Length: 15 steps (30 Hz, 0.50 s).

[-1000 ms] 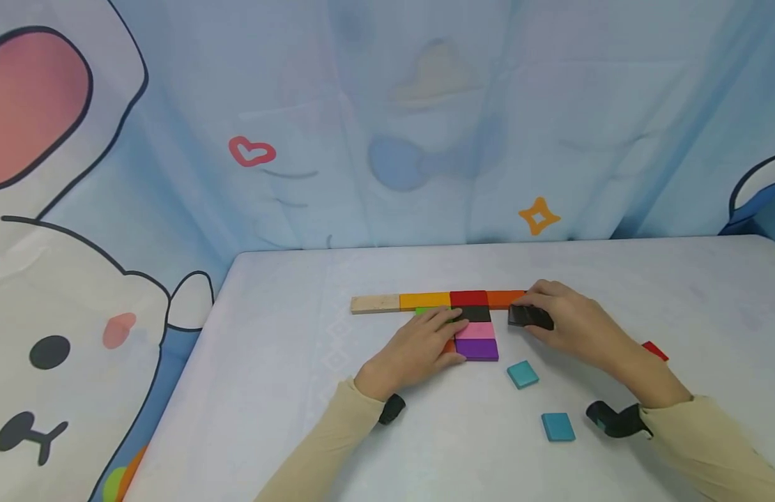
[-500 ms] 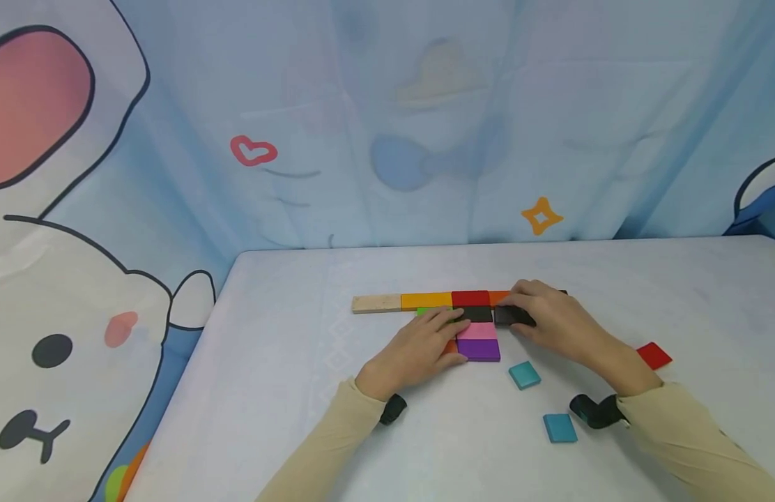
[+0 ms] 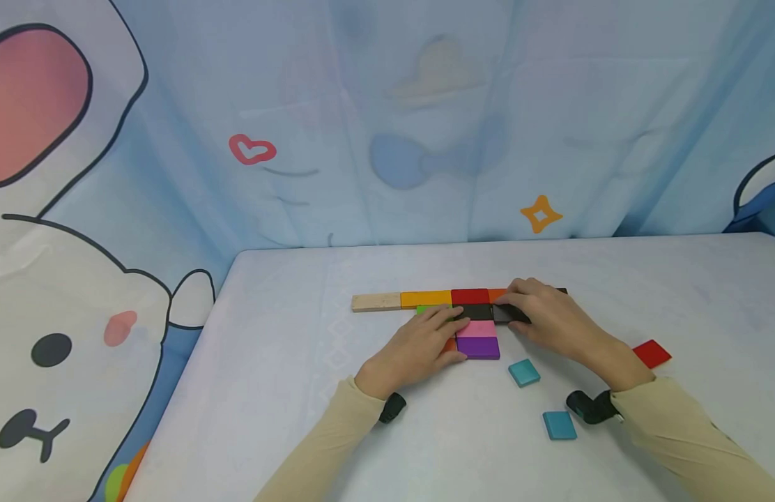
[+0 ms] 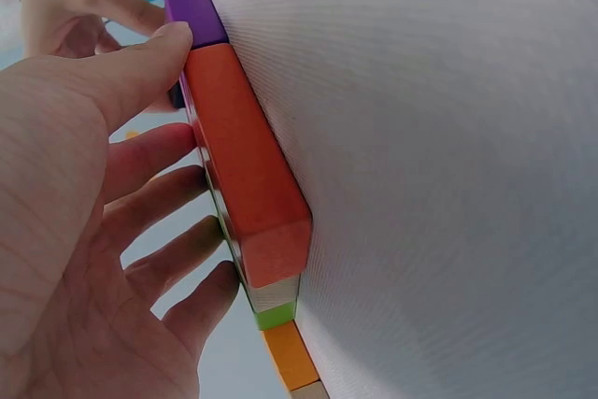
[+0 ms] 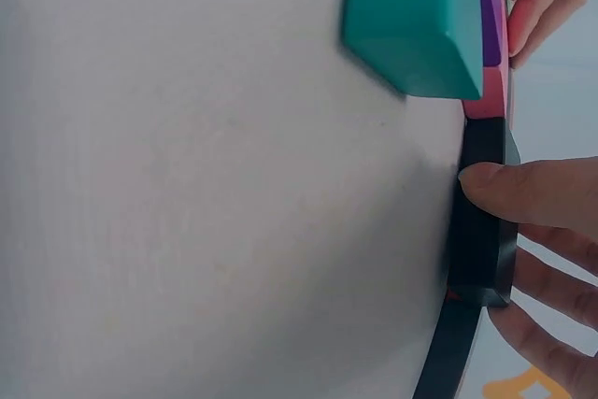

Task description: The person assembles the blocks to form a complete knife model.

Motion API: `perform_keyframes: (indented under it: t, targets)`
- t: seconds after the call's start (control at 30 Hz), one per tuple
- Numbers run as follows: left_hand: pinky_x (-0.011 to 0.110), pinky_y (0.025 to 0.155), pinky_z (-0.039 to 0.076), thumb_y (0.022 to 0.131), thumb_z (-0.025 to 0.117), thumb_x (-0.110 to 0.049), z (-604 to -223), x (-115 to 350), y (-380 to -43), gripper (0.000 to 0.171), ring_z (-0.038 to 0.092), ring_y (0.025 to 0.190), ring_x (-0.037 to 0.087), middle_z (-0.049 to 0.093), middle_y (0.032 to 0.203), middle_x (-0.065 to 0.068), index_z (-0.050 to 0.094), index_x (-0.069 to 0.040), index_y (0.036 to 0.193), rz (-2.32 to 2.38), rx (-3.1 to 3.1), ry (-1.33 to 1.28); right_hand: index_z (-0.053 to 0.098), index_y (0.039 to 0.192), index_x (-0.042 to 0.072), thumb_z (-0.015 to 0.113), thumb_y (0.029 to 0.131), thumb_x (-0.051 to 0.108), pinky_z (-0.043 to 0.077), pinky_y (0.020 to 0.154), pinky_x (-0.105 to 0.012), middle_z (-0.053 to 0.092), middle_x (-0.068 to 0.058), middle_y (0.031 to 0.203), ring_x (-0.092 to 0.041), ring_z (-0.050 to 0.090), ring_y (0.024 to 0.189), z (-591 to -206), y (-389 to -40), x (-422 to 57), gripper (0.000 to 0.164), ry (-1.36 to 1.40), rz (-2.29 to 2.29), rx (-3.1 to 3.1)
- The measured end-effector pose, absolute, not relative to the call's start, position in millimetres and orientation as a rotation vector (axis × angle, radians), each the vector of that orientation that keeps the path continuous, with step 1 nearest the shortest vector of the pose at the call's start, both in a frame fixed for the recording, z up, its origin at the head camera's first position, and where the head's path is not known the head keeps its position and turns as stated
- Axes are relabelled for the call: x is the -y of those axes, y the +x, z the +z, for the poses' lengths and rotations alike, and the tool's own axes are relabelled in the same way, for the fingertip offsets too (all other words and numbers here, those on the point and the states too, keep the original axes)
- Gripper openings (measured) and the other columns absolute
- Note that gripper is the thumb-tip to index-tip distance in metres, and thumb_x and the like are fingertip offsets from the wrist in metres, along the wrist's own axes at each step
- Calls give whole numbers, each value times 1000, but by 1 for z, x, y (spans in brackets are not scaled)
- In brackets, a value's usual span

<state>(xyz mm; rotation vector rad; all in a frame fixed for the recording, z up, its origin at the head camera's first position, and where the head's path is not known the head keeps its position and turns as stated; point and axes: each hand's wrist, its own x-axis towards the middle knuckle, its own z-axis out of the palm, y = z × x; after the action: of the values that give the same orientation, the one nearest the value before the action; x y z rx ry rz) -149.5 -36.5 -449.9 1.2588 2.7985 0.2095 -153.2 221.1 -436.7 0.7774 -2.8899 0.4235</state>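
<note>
In the head view my left hand (image 3: 409, 352) lies over a flat layout of coloured blocks. Its fingertips touch the green and black blocks (image 3: 474, 312), and the thumb is by the purple block (image 3: 478, 348). The left wrist view has the thumb at the seam of purple and an orange block (image 4: 248, 161), fingers fairly straight along the top. My right hand (image 3: 553, 317) pinches another black block (image 5: 481, 226) between thumb and fingers. That block lies against the right end of the middle black one, below the top row. The right hand hides part of the top row.
The top row has a plain wood block (image 3: 376, 302), a yellow block (image 3: 425, 299), a red block (image 3: 469, 296) and others. Two teal blocks (image 3: 524, 373) lie in front, right of the layout. A loose red block (image 3: 652, 354) lies farther right on the white-covered table (image 3: 268, 390).
My right hand has slid the black block leftward until it meets the middle black block. The loose red block, partly hidden before, now shows. The left hand has stayed in place.
</note>
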Motion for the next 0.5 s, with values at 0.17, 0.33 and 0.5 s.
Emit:
perform_keyframes:
  t: [0.17,0.33,0.5]
  targets:
    - [34,125,26,106,59,-49,-449,36,-150,64,37,151,22,42,164,6,49,-12,158,219,-2799,1262,77,115,-3,92,77,1,60,86,-51,66,-14,102,-32,64,97,-437,-153,-221,40,768,413,2904]
    - [34,125,27,105,59,-49,-450,37,-150,65,37,152,22,42,164,6,48,-13,158,229,-2791,1248,77,115,-2,90,79,1,60,88,-53,66,-16,105,-35,65,101,-438,-153,-220,38,754,424,2923]
    - [34,125,26,105,59,-49,-451,37,-150,65,37,152,23,42,164,5,48,-13,158,226,-2792,1244,77,115,-3,90,80,1,60,88,-52,67,-17,107,-35,65,102,-437,-152,-219,38,761,423,2927]
